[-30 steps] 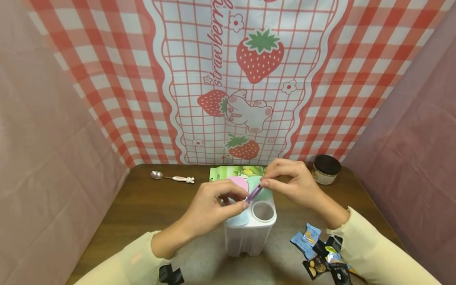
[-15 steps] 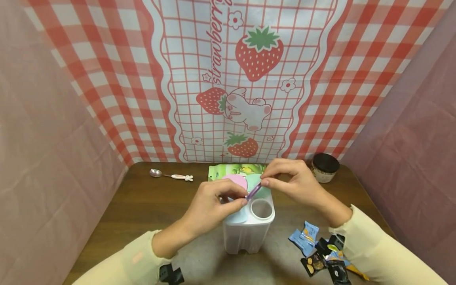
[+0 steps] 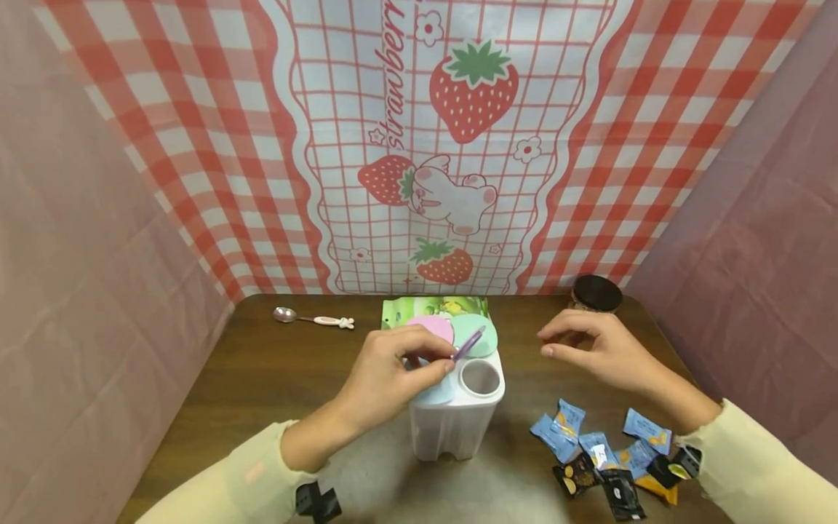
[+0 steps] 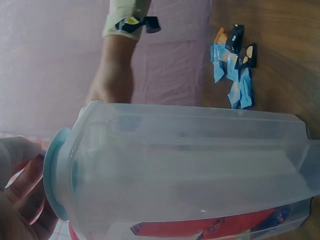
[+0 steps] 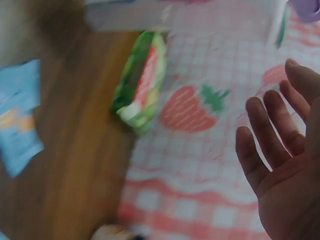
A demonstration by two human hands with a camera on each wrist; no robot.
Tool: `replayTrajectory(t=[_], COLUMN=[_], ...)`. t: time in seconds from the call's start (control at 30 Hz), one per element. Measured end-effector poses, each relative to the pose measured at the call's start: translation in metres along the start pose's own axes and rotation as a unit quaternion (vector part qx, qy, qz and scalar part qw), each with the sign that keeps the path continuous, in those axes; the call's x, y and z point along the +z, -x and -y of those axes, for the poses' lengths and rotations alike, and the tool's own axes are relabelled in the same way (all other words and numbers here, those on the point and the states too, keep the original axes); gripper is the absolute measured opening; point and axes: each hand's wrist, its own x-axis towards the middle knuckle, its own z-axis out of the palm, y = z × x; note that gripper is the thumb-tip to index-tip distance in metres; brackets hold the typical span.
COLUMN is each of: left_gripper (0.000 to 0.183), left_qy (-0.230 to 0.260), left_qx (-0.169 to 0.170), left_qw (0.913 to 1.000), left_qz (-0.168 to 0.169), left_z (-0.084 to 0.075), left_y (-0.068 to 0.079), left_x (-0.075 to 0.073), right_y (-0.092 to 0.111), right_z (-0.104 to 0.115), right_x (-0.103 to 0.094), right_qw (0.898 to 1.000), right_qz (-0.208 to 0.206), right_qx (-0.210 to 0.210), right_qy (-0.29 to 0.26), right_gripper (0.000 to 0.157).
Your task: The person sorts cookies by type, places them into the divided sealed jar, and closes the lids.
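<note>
My left hand [image 3: 396,367] pinches a purple round lid [image 3: 468,343], held edge-up above a clear plastic storage container [image 3: 452,431]. The container's white top has one uncovered round opening [image 3: 481,377] at its front right. A pink lid [image 3: 432,326], a mint-green lid [image 3: 483,340] and a light-blue lid [image 3: 437,394] cover its other openings; the left hand partly hides the blue one. Red packaging [image 4: 200,227] shows through the container wall in the left wrist view. To the right, my right hand [image 3: 602,351] hovers over the table with fingers loosely bent, holding nothing.
Several small blue and black snack packets [image 3: 599,455] lie at the right front. A black-lidded jar [image 3: 596,292] stands behind the right hand. Behind the container is a green bag [image 3: 399,311]. A spoon [image 3: 316,319] with a bunny handle lies at the back left.
My right hand has let go of the purple lid and moved right, in front of the jar. The left hand stays in place, still pinching the lid.
</note>
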Motion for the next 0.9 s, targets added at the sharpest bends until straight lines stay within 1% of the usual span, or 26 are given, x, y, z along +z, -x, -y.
replayTrajectory(t=[0.13, 0.37, 0.53, 0.7, 0.9], left_gripper=[0.013, 0.013, 0.014, 0.014, 0.014], left_qy=[-0.006, -0.006, -0.003, -0.008, -0.013], left_qx=[0.005, -0.009, -0.015, -0.017, -0.012], left_qw=[1.0000, 0.9999, 0.9999, 0.9998, 0.9998], left_qz=[-0.006, 0.000, 0.006, 0.006, 0.005], left_z=[0.000, -0.001, -0.002, -0.003, -0.004], left_y=[0.000, 0.000, -0.001, -0.002, -0.001], left_x=[-0.002, -0.003, -0.003, -0.004, -0.004], right_y=[0.026, 0.070, 0.087, 0.095, 0.099], right_z=[-0.022, -0.057, -0.074, -0.091, -0.107], right_x=[0.003, 0.023, 0.029, 0.032, 0.034], right_qw=[0.999, 0.990, 0.981, 0.977, 0.978], right_qz=[0.023, 0.054, 0.061, 0.073, 0.096], right_qx=[0.048, 0.132, 0.184, 0.201, 0.182], right_qy=[0.008, 0.009, 0.001, 0.004, 0.030], right_gripper=[0.024, 0.017, 0.022, 0.027, 0.028])
